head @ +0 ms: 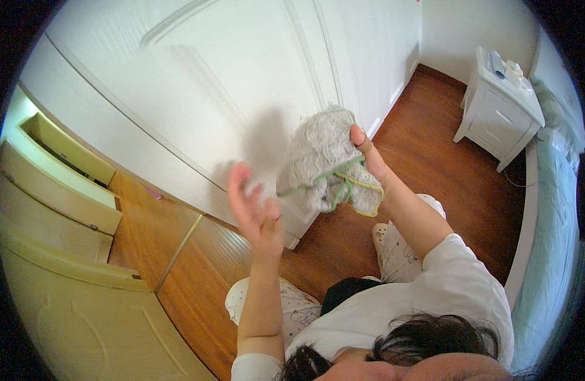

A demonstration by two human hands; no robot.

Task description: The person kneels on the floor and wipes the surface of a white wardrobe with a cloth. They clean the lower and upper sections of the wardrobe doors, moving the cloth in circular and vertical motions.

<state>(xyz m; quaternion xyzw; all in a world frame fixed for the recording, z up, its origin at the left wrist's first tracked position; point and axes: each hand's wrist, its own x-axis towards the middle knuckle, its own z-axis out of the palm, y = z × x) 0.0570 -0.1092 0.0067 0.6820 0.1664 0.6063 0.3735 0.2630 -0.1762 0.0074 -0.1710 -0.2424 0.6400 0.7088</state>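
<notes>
A crumpled pale grey cleaning cloth (pixel 321 143) with green and yellow stitched edges is bunched in my right hand (pixel 368 147), whose thumb lies over its right side. The fingers behind the cloth are hidden. My left hand (pixel 256 205) is raised to the left of the cloth, apart from it, with its fingers spread and slightly curled and nothing in them. Both hands are in front of a white panelled door (pixel 216 109), on which a shadow falls beside the cloth.
A white nightstand (pixel 502 119) with small items on top stands at the upper right, beside a bed with blue bedding (pixel 545 228). Brown wooden floor (pixel 430 128) lies below. On the left are a cream door (pixel 78 314) and a doorway threshold strip (pixel 180 250).
</notes>
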